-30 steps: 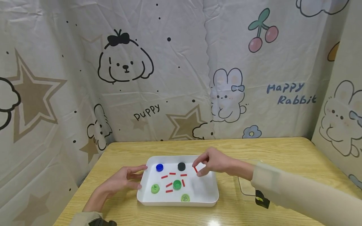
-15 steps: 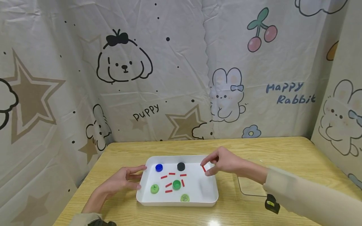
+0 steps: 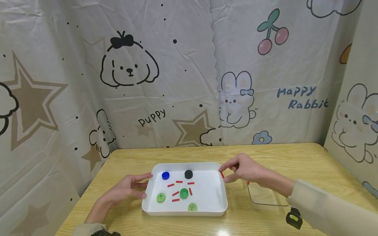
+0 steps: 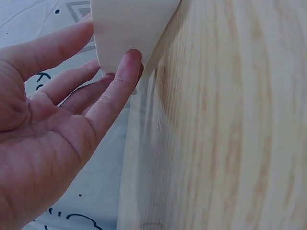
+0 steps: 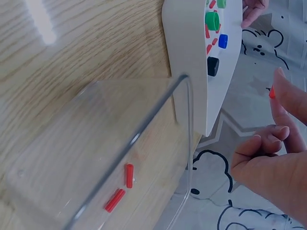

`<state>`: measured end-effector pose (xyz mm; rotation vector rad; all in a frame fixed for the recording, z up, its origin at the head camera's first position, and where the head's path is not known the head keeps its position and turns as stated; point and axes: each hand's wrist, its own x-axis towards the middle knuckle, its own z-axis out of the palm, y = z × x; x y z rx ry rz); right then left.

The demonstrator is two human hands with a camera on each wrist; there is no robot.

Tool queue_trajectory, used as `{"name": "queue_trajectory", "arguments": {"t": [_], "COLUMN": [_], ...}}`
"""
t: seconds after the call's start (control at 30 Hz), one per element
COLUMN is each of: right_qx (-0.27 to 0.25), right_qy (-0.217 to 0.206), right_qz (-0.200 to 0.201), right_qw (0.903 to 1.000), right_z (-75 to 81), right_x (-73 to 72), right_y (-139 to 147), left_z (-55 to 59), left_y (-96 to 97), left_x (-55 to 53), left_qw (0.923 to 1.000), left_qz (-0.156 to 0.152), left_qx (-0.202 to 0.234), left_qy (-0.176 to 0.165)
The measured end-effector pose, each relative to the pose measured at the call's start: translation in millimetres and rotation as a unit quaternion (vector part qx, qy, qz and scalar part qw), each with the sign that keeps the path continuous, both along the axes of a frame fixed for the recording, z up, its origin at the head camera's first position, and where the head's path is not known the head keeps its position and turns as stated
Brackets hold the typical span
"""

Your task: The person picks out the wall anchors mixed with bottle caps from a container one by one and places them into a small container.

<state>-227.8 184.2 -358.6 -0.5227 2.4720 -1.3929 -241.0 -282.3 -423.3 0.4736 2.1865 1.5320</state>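
Observation:
My right hand [image 3: 247, 169] pinches a short red stick [image 3: 222, 175] between thumb and fingertip, above the right rim of a shallow white tray [image 3: 206, 213]. In the right wrist view only a bit of that stick [image 5: 272, 92] shows past the thumb. Spread fingers of my left hand [image 3: 125, 190] touch the tray's left wall, mostly straight in the left wrist view. Several red sticks [image 3: 179, 182] lie in the tray around a green bottle cap [image 3: 184, 193]. Below my right hand stands a clear plastic box [image 5: 135, 136] holding two red sticks [image 5: 129, 176].
The tray also holds a blue cap [image 3: 165, 175], a black cap [image 3: 188, 174], and two light green round pieces [image 3: 160, 197], one against its front wall. The clear box is right of the tray on the wooden table [image 3: 141, 155]. A printed curtain [image 3: 189, 82] hangs behind.
My right hand has moved rightward with the pinched red stick, from over the tray's inside to its right rim. The left hand stays at the tray's left wall.

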Motion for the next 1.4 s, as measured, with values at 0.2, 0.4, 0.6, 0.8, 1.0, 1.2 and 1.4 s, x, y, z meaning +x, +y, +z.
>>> {"name": "queue_trajectory", "arguments": {"t": [0.2, 0.4, 0.6, 0.8, 1.0, 1.2, 1.4], "right_qx": [0.000, 0.005, 0.010, 0.017, 0.036, 0.046, 0.055], "right_qy": [-0.014, -0.010, -0.010, -0.002, 0.006, 0.011, 0.015], "right_qz": [-0.029, -0.047, -0.071, -0.078, -0.099, -0.104, -0.109], "right_qw": [0.9995, 0.9988, 0.9974, 0.9968, 0.9944, 0.9935, 0.9924], "right_z": [0.4, -1.7, -5.5, -10.9, -15.2, -19.4, -22.6], "right_x": [4.8, 8.4, 12.1, 15.5, 16.6, 18.5, 18.1], "right_y": [13.6, 29.9, 43.3, 58.7, 72.6, 82.4, 89.7], "left_z": [0.1, 0.8, -0.3, -0.6, 0.7, 0.9, 0.1], "left_y": [-0.4, 0.2, -0.6, -0.5, 0.1, -0.8, -0.9], "left_x": [0.6, 1.2, 0.6, 1.2, 1.8, 0.9, 0.5], "left_qw": [1.0000, 1.0000, 1.0000, 1.0000, 0.9999, 1.0000, 1.0000], "left_qz": [0.002, 0.002, 0.001, 0.004, 0.008, 0.003, 0.000], "left_qx": [-0.004, -0.002, -0.002, -0.005, -0.009, -0.003, -0.001], "left_qy": [0.000, -0.001, -0.001, 0.000, 0.001, 0.000, 0.000]}}
